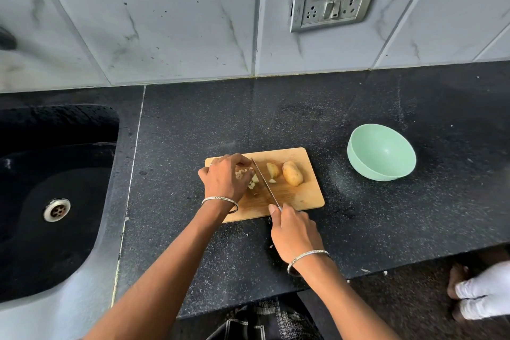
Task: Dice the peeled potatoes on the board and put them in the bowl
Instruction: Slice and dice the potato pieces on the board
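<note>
Right grip (295, 232) clasps the knife (265, 182), blade pointing away-left across the board (303, 197); left grip (225, 176) holds potato pieces (254, 178).

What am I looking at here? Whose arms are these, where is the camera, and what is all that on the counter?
There is no machine here. These are a person's two bare hands, filmed by one wide-angle camera worn on the head and looking down. On the black counter lies a wooden cutting board. The right hand grips a knife, its blade reaching across the board. The left hand curls over cut potato pieces beside the blade. To the right of the blade lie a part-cut potato and a whole peeled potato. A mint-green bowl stands empty to the right of the board. A dark sink is on the left.
</note>
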